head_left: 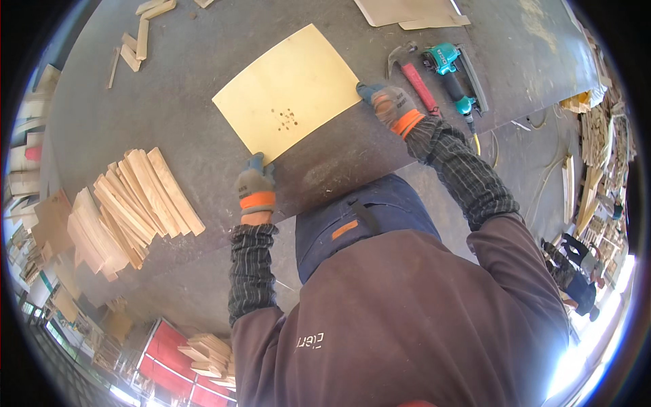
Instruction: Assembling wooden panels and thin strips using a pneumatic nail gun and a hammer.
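A pale yellow rectangular sheet (288,81) with a cluster of dark spots is held at a slant above the grey table (339,159). My left hand (256,184), in a grey-blue glove with an orange cuff, pinches its near left corner. At the right corner my right hand (392,107), gloved alike, grips the edge with its fingers. Just beyond that hand lies a claw hammer (419,87) with a red handle. A teal and black air nailer (451,74) rests beside the hammer, a yellow hose at its end.
Several wooden strips (146,197) lie in a stack on the left of the table. Loose short wood pieces (139,44) are at the far left, and brown sheets (410,12) at the far edge. Another person (580,285) is at the right, near piled timber (597,149).
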### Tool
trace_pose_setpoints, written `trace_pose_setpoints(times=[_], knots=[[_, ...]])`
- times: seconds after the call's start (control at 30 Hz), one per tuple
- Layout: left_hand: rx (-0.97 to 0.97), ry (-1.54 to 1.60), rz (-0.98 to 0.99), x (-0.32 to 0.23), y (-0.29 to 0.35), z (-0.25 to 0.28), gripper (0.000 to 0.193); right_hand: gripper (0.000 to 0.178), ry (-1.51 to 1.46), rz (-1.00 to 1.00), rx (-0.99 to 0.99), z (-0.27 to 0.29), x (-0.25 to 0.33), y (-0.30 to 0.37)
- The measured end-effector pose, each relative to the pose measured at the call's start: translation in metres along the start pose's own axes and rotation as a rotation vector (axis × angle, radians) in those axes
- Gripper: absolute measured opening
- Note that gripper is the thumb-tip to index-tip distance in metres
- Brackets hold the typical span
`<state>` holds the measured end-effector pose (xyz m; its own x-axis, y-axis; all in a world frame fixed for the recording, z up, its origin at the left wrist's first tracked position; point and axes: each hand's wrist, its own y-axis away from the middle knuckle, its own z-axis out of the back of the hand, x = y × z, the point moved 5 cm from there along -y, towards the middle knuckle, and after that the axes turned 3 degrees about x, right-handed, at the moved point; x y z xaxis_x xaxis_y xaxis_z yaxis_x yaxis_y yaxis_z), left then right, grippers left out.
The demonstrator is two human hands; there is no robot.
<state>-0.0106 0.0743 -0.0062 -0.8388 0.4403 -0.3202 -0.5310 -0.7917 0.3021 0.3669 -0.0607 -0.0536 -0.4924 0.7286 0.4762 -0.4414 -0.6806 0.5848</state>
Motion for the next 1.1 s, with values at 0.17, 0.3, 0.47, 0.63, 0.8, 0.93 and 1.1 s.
trace_pose_setpoints(times=[0.17, 0.3, 0.47, 0.63, 0.8, 0.93, 1.1], knots=[[-0.120, -0.110, -0.170, -0.074, -0.014, 0.041, 0.050, 0.073, -0.017, -0.053, 0.062, 0.011, 0.008, 0.015], [-0.217, 0.132, -0.474, -0.137, -0.051, 0.016, 0.054, 0.074, -0.037, 0.000, 0.005, 0.010, 0.008, 0.012], [-0.245, 0.137, -0.650, -0.182, -0.078, -0.026, 0.049, 0.064, 0.007, 0.066, 0.049, 0.020, 0.029, 0.023], [-0.277, 0.136, -0.674, -0.187, -0.079, -0.039, 0.044, 0.064, 0.119, 0.230, 0.045, 0.017, 0.020, 0.023], [-0.284, 0.109, -0.669, -0.190, -0.077, -0.039, 0.044, 0.047, 0.171, 0.256, -0.011, 0.011, 0.017, 0.020], [-0.295, 0.119, -0.659, -0.193, -0.077, -0.039, 0.044, 0.037, 0.211, 0.400, -0.056, 0.002, 0.008, 0.016], [-0.303, 0.121, -0.640, -0.186, -0.077, -0.042, 0.044, 0.035, 0.164, 0.217, 0.044, 0.024, -0.011, 0.018]])
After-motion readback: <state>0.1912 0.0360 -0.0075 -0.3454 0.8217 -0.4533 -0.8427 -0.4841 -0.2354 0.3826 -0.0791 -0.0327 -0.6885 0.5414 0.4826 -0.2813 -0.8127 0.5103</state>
